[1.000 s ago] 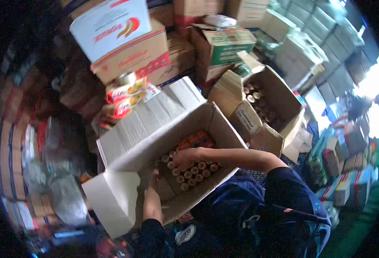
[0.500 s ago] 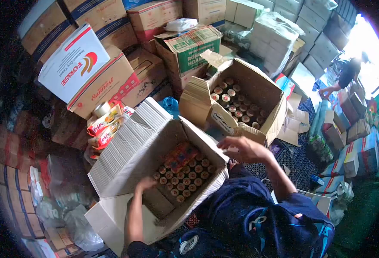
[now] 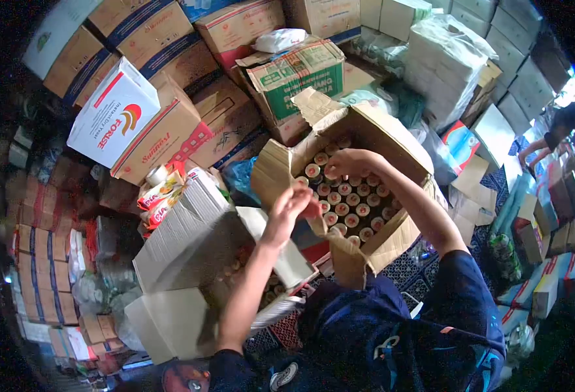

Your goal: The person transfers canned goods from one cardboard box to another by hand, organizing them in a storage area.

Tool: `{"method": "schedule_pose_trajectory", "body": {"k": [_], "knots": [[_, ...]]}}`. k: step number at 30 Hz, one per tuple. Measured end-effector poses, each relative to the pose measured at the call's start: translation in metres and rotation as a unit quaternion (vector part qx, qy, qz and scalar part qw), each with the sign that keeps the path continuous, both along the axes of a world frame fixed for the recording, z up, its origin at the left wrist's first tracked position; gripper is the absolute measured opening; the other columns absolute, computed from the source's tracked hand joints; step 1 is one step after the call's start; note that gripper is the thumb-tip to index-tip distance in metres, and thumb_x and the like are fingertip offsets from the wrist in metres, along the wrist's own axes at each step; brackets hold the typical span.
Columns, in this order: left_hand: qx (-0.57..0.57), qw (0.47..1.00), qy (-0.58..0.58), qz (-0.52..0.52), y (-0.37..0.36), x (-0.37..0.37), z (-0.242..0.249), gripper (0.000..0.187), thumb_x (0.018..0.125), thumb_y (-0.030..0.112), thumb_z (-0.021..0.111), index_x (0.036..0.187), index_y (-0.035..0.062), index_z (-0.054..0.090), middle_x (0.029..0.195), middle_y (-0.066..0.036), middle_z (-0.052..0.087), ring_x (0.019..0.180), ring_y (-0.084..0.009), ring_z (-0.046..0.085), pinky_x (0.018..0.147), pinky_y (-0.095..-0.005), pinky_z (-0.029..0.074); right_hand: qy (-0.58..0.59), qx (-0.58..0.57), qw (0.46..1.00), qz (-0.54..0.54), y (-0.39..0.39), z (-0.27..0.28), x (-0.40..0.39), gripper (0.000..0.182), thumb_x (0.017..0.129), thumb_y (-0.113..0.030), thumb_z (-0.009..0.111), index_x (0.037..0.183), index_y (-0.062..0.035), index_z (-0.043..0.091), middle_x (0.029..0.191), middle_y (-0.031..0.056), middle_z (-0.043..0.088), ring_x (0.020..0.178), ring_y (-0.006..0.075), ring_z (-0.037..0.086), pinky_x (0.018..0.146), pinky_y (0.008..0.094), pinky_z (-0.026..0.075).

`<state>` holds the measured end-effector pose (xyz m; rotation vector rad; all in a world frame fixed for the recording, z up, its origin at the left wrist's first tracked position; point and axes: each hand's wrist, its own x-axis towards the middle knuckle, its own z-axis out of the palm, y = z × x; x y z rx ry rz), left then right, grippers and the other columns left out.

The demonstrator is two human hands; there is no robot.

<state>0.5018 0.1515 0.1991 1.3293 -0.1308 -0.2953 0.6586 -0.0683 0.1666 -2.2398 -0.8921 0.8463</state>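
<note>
Inside the right-hand cardboard box [image 3: 392, 134] stand several containers with round pale caps [image 3: 347, 189] in close rows. My right hand [image 3: 358, 163] reaches into that box, its fingers curled down around a container's cap; the container's body is hidden. My left hand [image 3: 288, 212] is by the box's left flap, fingers stretched and apart, holding nothing visible. Below my left forearm is a second cardboard box [image 3: 192, 245] with its flaps up. More capped containers [image 3: 271, 293] show low inside it, partly covered by a flap and my arm.
A white Forise carton [image 3: 114, 117] leans on a brown Sunness carton [image 3: 163, 134]. Red-and-white packets [image 3: 160, 204] lie beside the open box. A green-and-brown carton [image 3: 300, 78] stands behind. Wrapped white stacks [image 3: 447, 72] rise at the back; another person [image 3: 561, 127] bends at far right.
My left hand has come up out of the left box toward the right box. My right hand has moved from the boxes' near edges into the right box. The view has shifted.
</note>
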Motion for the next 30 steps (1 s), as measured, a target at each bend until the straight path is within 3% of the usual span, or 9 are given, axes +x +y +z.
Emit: {"method": "schedule_pose_trajectory", "body": {"k": [4, 8, 12, 14, 16, 19, 22, 27, 30], "knots": [[-0.135, 0.955, 0.152, 0.217, -0.054, 0.081, -0.07, 0.014, 0.093, 0.016, 0.058, 0.102, 0.0042, 0.059, 0.091, -0.009, 0.068, 0.079, -0.0176, 0.066, 0.067, -0.0277, 0.052, -0.056, 0.002, 0.997, 0.053, -0.007, -0.09, 0.051, 0.038, 0.085, -0.033, 0.058, 0.105, -0.0023, 0.067, 0.094, 0.0196, 0.07, 0.074, 0.0321, 0.069, 0.068, 0.0404, 0.054], [-0.057, 0.932, 0.209, 0.291, -0.083, 0.119, -0.116, 0.014, 0.091, 0.014, 0.057, 0.102, 0.0056, 0.061, 0.091, -0.007, 0.068, 0.078, -0.0177, 0.067, 0.067, -0.0296, 0.054, -0.138, -0.031, 0.99, 0.0, -0.006, -0.081, 0.046, 0.042, 0.083, -0.029, 0.066, 0.115, -0.0019, 0.061, 0.092, 0.02, 0.068, 0.079, 0.0289, 0.064, 0.072, 0.0406, 0.05], [0.19, 0.911, 0.112, 0.348, -0.084, 0.133, -0.189, 0.017, 0.089, 0.015, 0.056, 0.095, 0.0006, 0.063, 0.084, -0.004, 0.064, 0.074, -0.0131, 0.059, 0.065, -0.0306, 0.047, -0.141, -0.094, 0.985, 0.02, -0.005, -0.127, 0.065, 0.032, 0.087, -0.022, 0.058, 0.112, -0.0017, 0.061, 0.105, 0.0177, 0.065, 0.095, 0.0305, 0.061, 0.081, 0.0382, 0.048], [0.271, 0.916, 0.178, 0.238, -0.073, 0.142, -0.202, 0.03, 0.083, 0.02, 0.055, 0.104, -0.001, 0.062, 0.093, -0.018, 0.068, 0.089, -0.0323, 0.064, 0.077, -0.0404, 0.047, -0.199, -0.032, 0.979, 0.036, -0.005, -0.171, 0.08, 0.027, 0.085, -0.021, 0.058, 0.103, 0.0001, 0.063, 0.1, 0.0193, 0.065, 0.093, 0.0325, 0.063, 0.077, 0.0395, 0.049], [0.394, 0.875, 0.132, 0.248, -0.083, 0.139, -0.196, 0.03, 0.085, 0.022, 0.054, 0.102, -0.0029, 0.059, 0.098, -0.023, 0.066, 0.095, -0.0368, 0.064, 0.081, -0.0446, 0.047, -0.326, 0.058, 0.941, 0.077, -0.003, -0.232, 0.098, 0.029, 0.08, -0.025, 0.063, 0.083, 0.0039, 0.067, 0.081, 0.0237, 0.067, 0.078, 0.0365, 0.068, 0.063, 0.0442, 0.053], [0.584, 0.793, 0.111, 0.133, -0.1, 0.124, -0.162, 0.03, 0.088, 0.023, 0.051, 0.101, -0.0034, 0.055, 0.102, -0.025, 0.066, 0.101, -0.0404, 0.063, 0.084, -0.0486, 0.047, -0.157, -0.069, 0.984, 0.049, 0.004, -0.125, 0.061, 0.028, 0.078, -0.023, 0.064, 0.089, 0.0032, 0.067, 0.086, 0.0231, 0.068, 0.084, 0.0354, 0.068, 0.068, 0.0437, 0.054], [0.502, 0.843, 0.062, 0.182, -0.095, 0.125, -0.215, 0.034, 0.094, 0.027, 0.042, 0.102, -0.004, 0.052, 0.094, -0.023, 0.067, 0.093, -0.0373, 0.065, 0.079, -0.0482, 0.048, -0.107, -0.097, 0.99, 0.004, 0.002, -0.093, 0.042, 0.033, 0.078, -0.025, 0.065, 0.097, 0.0022, 0.066, 0.091, 0.0233, 0.068, 0.09, 0.0354, 0.067, 0.074, 0.0437, 0.054], [0.144, 0.913, 0.274, 0.265, -0.109, 0.123, -0.163, 0.064, 0.1, 0.046, 0.016, 0.072, 0.0042, 0.056, 0.053, -0.004, 0.053, 0.053, -0.0181, 0.055, 0.052, -0.0333, 0.042, -0.126, -0.056, 0.99, -0.036, -0.004, -0.126, 0.045, 0.039, 0.078, -0.03, 0.067, 0.103, -0.0006, 0.067, 0.097, 0.0224, 0.068, 0.093, 0.0352, 0.066, 0.079, 0.0436, 0.054], [0.195, 0.896, 0.314, 0.248, -0.102, 0.132, -0.192, 0.073, 0.099, 0.053, 0.01, 0.064, 0.007, 0.055, 0.049, -0.003, 0.051, 0.049, -0.0185, 0.053, 0.05, -0.0323, 0.04, -0.068, -0.151, 0.985, -0.056, 0.009, -0.112, 0.046, 0.038, 0.078, -0.032, 0.067, 0.1, -0.0018, 0.069, 0.098, 0.0212, 0.068, 0.094, 0.0347, 0.066, 0.08, 0.0437, 0.054]]}}
